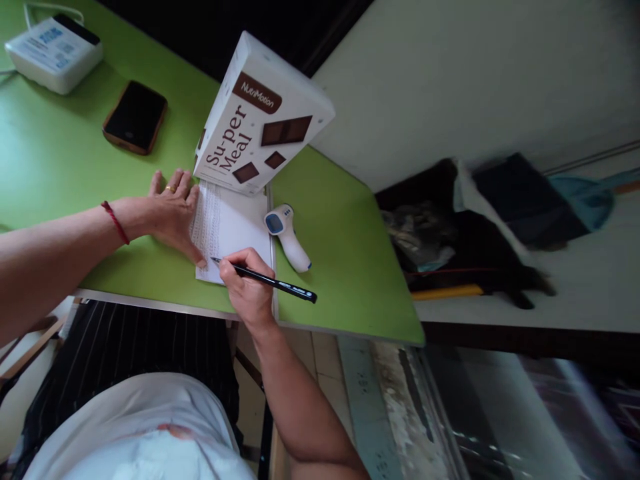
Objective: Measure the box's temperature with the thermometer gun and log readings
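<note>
A black pen is pinched in my right hand, its tip on or just above a white sheet of paper. Rows of small handwriting cover the sheet's left part. My left hand lies flat with fingers spread, across the paper's left edge and the table. At the paper's far end stands a white "Su-per Meal" box, tilted in view. Just right of the paper lies a white handheld infrared thermometer with a small screen.
On the green table, a dark phone in a brown case lies at the far left. Behind it sits a white device with cables. Right of the table, a ledge bears dark cloths and a yellow stick.
</note>
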Action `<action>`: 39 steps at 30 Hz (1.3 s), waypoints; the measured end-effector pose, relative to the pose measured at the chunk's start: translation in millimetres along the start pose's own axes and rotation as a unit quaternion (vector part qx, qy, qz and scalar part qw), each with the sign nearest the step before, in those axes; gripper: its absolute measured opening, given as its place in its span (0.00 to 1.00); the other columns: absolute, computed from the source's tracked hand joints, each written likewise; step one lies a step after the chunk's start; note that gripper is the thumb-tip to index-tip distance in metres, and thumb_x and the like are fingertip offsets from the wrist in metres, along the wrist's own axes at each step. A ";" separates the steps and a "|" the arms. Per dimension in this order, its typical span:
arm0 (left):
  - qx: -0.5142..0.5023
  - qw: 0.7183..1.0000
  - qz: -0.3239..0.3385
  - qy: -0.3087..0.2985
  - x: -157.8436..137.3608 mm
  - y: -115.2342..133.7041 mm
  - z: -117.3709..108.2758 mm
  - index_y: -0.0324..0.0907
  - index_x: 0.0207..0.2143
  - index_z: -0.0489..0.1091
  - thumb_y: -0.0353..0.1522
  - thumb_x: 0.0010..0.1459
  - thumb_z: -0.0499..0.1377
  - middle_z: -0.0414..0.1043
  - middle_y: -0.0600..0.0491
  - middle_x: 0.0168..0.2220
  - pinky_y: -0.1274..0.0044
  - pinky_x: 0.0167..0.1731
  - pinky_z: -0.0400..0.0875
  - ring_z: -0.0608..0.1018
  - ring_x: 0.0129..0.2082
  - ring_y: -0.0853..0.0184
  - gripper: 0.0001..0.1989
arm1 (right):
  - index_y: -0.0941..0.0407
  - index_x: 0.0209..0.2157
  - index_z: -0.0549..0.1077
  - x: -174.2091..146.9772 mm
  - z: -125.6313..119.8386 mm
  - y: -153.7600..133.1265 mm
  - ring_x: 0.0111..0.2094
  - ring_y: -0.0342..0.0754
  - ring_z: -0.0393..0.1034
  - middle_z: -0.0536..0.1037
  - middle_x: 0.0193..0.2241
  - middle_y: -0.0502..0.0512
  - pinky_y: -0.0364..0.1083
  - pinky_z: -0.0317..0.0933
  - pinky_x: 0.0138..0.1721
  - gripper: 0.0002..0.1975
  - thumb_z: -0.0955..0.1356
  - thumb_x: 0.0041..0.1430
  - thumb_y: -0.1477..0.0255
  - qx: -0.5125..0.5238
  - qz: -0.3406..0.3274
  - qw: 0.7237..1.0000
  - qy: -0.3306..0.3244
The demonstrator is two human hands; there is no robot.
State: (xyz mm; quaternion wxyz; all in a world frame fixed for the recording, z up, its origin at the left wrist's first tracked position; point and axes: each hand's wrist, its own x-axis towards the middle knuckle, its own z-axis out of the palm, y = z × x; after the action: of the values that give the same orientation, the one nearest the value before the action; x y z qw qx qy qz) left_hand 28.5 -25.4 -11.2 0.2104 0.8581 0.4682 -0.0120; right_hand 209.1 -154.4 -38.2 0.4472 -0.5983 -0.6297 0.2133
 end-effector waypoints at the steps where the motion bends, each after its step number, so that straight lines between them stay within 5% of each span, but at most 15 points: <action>1: -0.005 1.000 -0.004 0.000 -0.4 0.9 -0.6 0.30 0.81 0.40 0.67 0.33 0.72 0.27 0.26 0.81 0.43 0.74 0.23 0.36 0.79 0.26 0.85 | 0.50 0.27 0.69 0.0 0.0 0.1 0.23 0.45 0.64 0.71 0.21 0.46 0.45 0.64 0.28 0.09 0.69 0.58 0.62 0.003 -0.001 1.000 -0.002; 5: -0.020 1.000 -0.015 0.004 -2.8 6.0 -4.5 0.33 0.81 0.41 0.67 0.38 0.71 0.30 0.29 0.81 0.42 0.74 0.24 0.37 0.79 0.23 0.81 | 0.51 0.26 0.69 -0.4 0.7 1.1 0.22 0.44 0.63 0.70 0.20 0.45 0.45 0.63 0.26 0.10 0.69 0.58 0.62 0.015 -0.003 1.000 0.005; 14: 0.015 1.000 0.007 -0.001 3.0 -6.5 2.4 0.31 0.81 0.39 0.72 0.30 0.67 0.24 0.28 0.81 0.44 0.75 0.23 0.35 0.80 0.29 0.88 | 0.50 0.27 0.69 0.3 2.0 2.1 0.24 0.45 0.64 0.71 0.21 0.46 0.45 0.65 0.29 0.10 0.68 0.59 0.61 0.006 0.003 1.000 0.017; 25: -0.014 1.000 -0.001 0.018 2.6 -3.3 1.9 0.36 0.81 0.42 0.69 0.34 0.69 0.33 0.34 0.82 0.44 0.75 0.23 0.38 0.79 0.25 0.83 | 0.50 0.27 0.68 -1.1 2.0 3.9 0.23 0.45 0.63 0.70 0.21 0.45 0.45 0.63 0.28 0.09 0.69 0.59 0.64 0.027 -0.004 1.000 0.011; 39: 0.051 0.998 -0.022 -0.029 -2.4 6.8 -8.3 0.25 0.80 0.36 0.70 0.38 0.66 0.25 0.28 0.81 0.43 0.75 0.28 0.36 0.80 0.28 0.85 | 0.51 0.27 0.69 0.4 3.2 3.7 0.23 0.44 0.63 0.70 0.21 0.44 0.44 0.61 0.27 0.08 0.69 0.58 0.65 0.032 -0.031 0.998 0.033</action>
State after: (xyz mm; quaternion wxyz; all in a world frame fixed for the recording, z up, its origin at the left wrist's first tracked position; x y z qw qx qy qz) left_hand 31.2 -27.4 -0.7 0.1795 0.8566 0.4792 -0.0657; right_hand 208.6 -152.4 -42.8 0.4934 -0.5708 -0.6253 0.1996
